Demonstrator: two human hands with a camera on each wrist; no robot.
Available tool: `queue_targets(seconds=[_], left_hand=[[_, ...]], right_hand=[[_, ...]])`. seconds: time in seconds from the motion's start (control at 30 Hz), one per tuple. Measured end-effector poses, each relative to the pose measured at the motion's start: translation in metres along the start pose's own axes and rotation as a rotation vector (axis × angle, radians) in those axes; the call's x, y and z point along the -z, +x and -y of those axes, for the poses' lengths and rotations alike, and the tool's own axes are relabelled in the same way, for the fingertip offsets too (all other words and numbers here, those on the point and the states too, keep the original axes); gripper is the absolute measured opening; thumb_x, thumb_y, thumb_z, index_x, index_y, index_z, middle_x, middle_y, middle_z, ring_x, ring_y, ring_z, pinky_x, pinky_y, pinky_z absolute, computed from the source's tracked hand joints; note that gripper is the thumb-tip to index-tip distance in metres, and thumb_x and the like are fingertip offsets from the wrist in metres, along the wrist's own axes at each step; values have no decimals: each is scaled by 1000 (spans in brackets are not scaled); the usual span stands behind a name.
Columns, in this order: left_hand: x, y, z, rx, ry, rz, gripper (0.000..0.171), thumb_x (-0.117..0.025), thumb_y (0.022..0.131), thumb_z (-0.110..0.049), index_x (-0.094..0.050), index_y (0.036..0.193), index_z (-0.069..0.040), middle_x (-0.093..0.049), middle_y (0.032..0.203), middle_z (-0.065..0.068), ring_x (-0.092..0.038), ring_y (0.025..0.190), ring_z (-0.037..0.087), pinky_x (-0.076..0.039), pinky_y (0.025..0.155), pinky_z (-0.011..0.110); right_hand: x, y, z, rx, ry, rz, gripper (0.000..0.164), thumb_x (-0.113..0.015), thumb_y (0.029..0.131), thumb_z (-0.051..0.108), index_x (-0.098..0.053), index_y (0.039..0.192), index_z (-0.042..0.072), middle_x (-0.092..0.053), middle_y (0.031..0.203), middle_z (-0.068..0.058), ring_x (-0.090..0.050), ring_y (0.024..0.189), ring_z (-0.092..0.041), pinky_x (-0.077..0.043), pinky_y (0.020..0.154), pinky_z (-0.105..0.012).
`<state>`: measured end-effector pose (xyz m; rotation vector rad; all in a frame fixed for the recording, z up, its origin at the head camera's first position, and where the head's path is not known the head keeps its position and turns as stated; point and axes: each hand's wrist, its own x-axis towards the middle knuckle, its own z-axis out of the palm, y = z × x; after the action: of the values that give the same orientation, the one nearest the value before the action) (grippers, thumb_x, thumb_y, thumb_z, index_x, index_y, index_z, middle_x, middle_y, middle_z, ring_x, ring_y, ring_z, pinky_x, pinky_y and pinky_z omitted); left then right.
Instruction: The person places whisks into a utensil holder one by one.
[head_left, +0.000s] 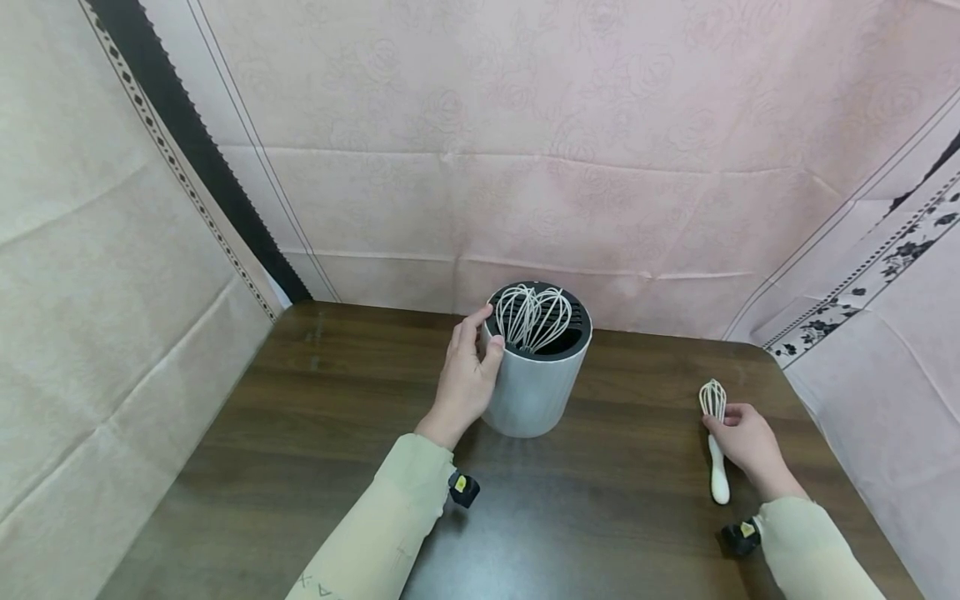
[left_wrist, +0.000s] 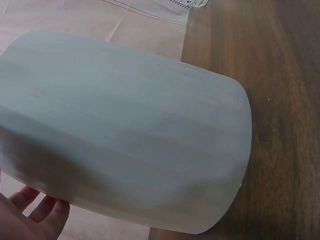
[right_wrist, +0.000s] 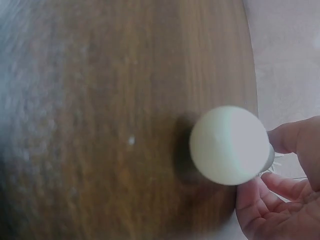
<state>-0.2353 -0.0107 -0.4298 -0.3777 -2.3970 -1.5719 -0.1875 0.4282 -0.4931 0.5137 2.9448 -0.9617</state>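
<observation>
A pale grey-white, round utensil holder (head_left: pixel 534 392) with a black slotted top stands upright on the table. White whisk wires (head_left: pixel 528 317) stick out of its opening; their handles are hidden inside. My left hand (head_left: pixel 467 375) grips the holder's left side near the rim, thumb toward the front. The left wrist view shows the holder's smooth wall (left_wrist: pixel 125 120) with fingertips (left_wrist: pixel 55 212) against it. At the right, my right hand (head_left: pixel 742 442) pinches a small white whisk (head_left: pixel 718 475) where wires and handle meet, wires pointing away from me. Its rounded handle end (right_wrist: pixel 230 145) fills much of the right wrist view's middle.
The dark brown wooden table (head_left: pixel 337 475) has rounded far corners. Pale patterned cloth (head_left: pixel 525 167) hangs behind it, with more cloth (head_left: pixel 97 333) along the left and right sides.
</observation>
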Motion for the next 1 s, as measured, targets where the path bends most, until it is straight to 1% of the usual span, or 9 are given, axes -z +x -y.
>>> queue_targets(seconds=[0.1,0.17,0.4,0.47,0.53,0.7,0.8,0.9,1.0], left_hand=[[0,0,-1,8,1,2,48,-41,100,-43,-28,146,-42,-36,141,-2,-41,123,16,-41,101,44],[0,0,-1,8,-1,2,48,-41,100,-43,-28,146,-42,-36,141,-2,-41,123,16,-41,101,44],[1,0,0,-1,-6,-3,47,-41,101,-42,-29,146,-40,-36,141,0,-43,125,26,-41,101,45],[1,0,0,0,-6,-4,47,-41,101,-42,-29,147,-40,-36,141,0,-43,126,27,-41,101,45],[1,0,0,3,-4,-2,47,-41,101,-42,-29,146,-40,-36,141,-1,-43,125,26,-41,101,45],[1,0,-1,13,6,5,47,-40,101,-43,-28,146,-42,-36,142,-1,-41,123,18,-41,101,44],[1,0,-2,15,6,5,47,-40,101,-42,-28,146,-42,-36,142,-2,-41,124,16,-40,102,44],[1,-1,-2,14,7,5,47,-40,101,-42,-28,146,-41,-36,142,-2,-41,124,16,-40,102,44],[1,-1,-2,12,8,5,47,-40,101,-43,-28,147,-41,-36,142,-2,-41,124,18,-40,102,44]], right_hand=[[0,0,-1,-4,-2,-1,63,-54,96,35,-39,130,-16,-55,111,-32,-55,97,-40,-45,68,-36],[0,1,-1,-5,-1,-5,63,-54,96,35,-39,130,-16,-55,110,-31,-55,96,-39,-44,67,-36],[-1,0,0,11,8,-19,62,-56,95,36,-42,127,-15,-58,105,-29,-56,93,-37,-44,66,-34],[-1,-1,0,17,13,-23,61,-57,95,35,-43,127,-15,-58,105,-29,-56,92,-36,-44,65,-33],[-1,-3,1,18,20,-25,61,-57,95,35,-43,127,-15,-59,105,-29,-57,92,-35,-45,65,-32],[-3,-6,4,33,46,-31,59,-56,95,33,-43,128,-14,-60,107,-29,-59,91,-33,-47,64,-30],[-3,-9,9,54,65,-46,59,-55,96,35,-44,129,-13,-61,109,-28,-59,93,-32,-47,64,-29],[-2,-10,18,90,85,-80,57,-55,96,35,-45,129,-11,-61,108,-26,-58,94,-31,-46,63,-27],[1,-13,30,131,113,-135,56,-56,96,34,-45,129,-10,-61,108,-26,-59,88,-25,-48,61,-25]])
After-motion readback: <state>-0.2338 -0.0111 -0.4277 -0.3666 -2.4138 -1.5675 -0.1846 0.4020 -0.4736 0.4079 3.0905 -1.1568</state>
